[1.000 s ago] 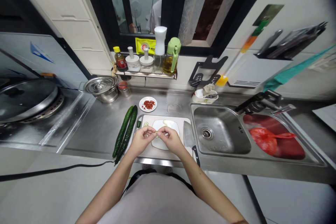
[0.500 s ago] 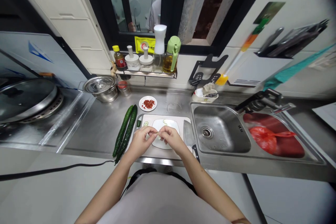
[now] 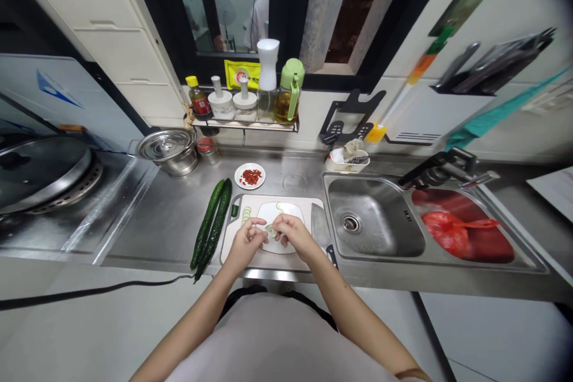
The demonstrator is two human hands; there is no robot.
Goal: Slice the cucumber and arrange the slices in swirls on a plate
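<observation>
Both my hands meet over a white plate [image 3: 293,213] that lies on a pale cutting board [image 3: 308,206]. My left hand [image 3: 244,243] and my right hand [image 3: 290,233] are each closed in a pinch on a thin cucumber slice [image 3: 269,228] held between them. Several more slices [image 3: 246,214] lie on the board's left side, with a dark green cucumber end [image 3: 234,210] beside them. Two whole cucumbers [image 3: 211,228] lie on the steel counter just left of the board. A cleaver [image 3: 320,225] rests along the board's right edge.
A small dish of red chopped chili [image 3: 249,176] sits behind the board. A lidded steel pot [image 3: 169,151] and a condiment rack [image 3: 244,108] stand at the back left. The sink [image 3: 371,224] lies right, with a red bag [image 3: 450,233] in a red basin. A black cable [image 3: 89,291] runs along the front left.
My hands have shifted slightly left and nearer the plate, still pinched together on the slice. The view has dipped a little.
</observation>
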